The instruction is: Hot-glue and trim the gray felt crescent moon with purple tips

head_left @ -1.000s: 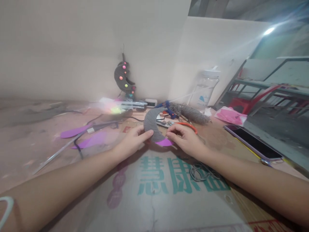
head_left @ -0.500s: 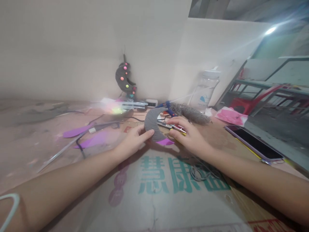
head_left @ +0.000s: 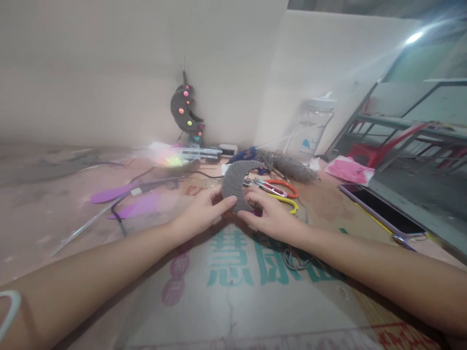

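Note:
A crescent moon wrapped in grey yarn [head_left: 236, 187] is held upright just above the cardboard. My left hand [head_left: 204, 210] is closed on its left edge, with the thumb pressed across the front. At its lower right tip is my right hand [head_left: 269, 213], thumb and fingers pinching it. A little purple shows behind the tip, mostly hidden by the fingers. Just beyond my right hand lie scissors with orange and yellow handles [head_left: 288, 187]. A blue glue gun [head_left: 243, 154] and a skein of grey yarn [head_left: 290, 166] lie behind the crescent.
A finished-looking grey moon with coloured pompoms [head_left: 184, 111] stands against the wall. A clear bottle [head_left: 314, 129], a pink packet [head_left: 349, 170] and a phone [head_left: 382, 209] are at the right. Purple cut pieces [head_left: 113, 193] and a clear stick [head_left: 87, 226] lie left. Loose cord [head_left: 294, 260] sits under my right forearm.
My right hand has moved left and down from beside the scissors onto the crescent's lower tip. The scissors' handles now show. My left hand keeps its hold, and the view has tilted slightly.

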A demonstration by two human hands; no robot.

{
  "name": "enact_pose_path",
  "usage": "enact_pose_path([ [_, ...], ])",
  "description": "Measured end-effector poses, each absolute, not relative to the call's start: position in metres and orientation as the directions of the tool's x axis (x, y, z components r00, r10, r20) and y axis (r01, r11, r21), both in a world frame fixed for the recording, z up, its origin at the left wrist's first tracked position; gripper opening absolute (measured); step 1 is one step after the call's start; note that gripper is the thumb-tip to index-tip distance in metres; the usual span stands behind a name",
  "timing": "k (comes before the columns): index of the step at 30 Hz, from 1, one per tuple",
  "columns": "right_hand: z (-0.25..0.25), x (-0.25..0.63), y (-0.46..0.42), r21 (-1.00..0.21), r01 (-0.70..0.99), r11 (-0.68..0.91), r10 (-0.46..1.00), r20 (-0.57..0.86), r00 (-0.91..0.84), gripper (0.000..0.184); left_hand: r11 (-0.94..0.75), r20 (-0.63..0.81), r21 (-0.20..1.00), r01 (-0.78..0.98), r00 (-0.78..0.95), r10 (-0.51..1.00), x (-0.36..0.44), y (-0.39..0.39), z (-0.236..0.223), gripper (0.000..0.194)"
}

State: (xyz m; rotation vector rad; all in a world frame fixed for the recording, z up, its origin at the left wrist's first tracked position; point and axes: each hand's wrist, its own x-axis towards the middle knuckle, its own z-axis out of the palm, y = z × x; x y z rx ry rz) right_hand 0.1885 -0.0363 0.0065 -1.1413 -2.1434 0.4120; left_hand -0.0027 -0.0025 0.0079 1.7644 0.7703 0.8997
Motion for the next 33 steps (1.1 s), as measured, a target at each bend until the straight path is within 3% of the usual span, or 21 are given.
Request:
enact_pose_path([
  [3, 0.009, 0.189, -0.039, -0.568, 0.594, 0.569, 0.822, 0.410, -0.395, 0.006, -0.351, 0.249, 0.930, 0.105, 0.521, 0.816, -0.003, -0.004, 0.008, 0.029],
  [9, 0.011, 0.194, -0.039, -0.672, 0.522, 0.525, 0.851, 0.397, -0.344, 0.018, -0.374, 0.274, 0.920, 0.117, 0.491, 0.827, -0.005, -0.002, 0.009, 0.032],
  [15, 0.010, 0.195, -0.036, -0.677, 0.534, 0.507, 0.862, 0.393, -0.321, 0.015, -0.364, 0.286, 0.928, 0.082, 0.471, 0.834, -0.003, 0.000, 0.006, 0.032],
  [18, 0.009, 0.195, -0.035, -0.687, 0.524, 0.503, 0.864, 0.394, -0.313, 0.017, -0.378, 0.356, 0.925, -0.037, 0.428, 0.830, -0.003, -0.001, 0.004, 0.063],
  [20, 0.009, 0.196, -0.035, -0.699, 0.527, 0.484, 0.875, 0.379, -0.300, 0.019, -0.424, 0.387, 0.906, -0.007, 0.422, 0.820, -0.004, -0.003, 0.004, 0.074],
  [24, 0.009, 0.197, -0.034, -0.700, 0.520, 0.490, 0.872, 0.389, -0.298, 0.020, -0.522, 0.356, 0.830, 0.195, 0.535, 0.766, -0.007, -0.008, 0.006, 0.057],
  [28, 0.009, 0.197, -0.034, -0.676, 0.499, 0.542, 0.840, 0.423, -0.339, 0.022, -0.523, 0.358, 0.828, 0.204, 0.525, 0.772, -0.006, -0.011, 0.008, 0.038],
  [33, 0.008, 0.198, -0.034, -0.700, 0.482, 0.526, 0.850, 0.426, -0.310, 0.025, -0.480, 0.320, 0.844, 0.237, 0.496, 0.807, -0.006, -0.011, 0.009, 0.034],
])
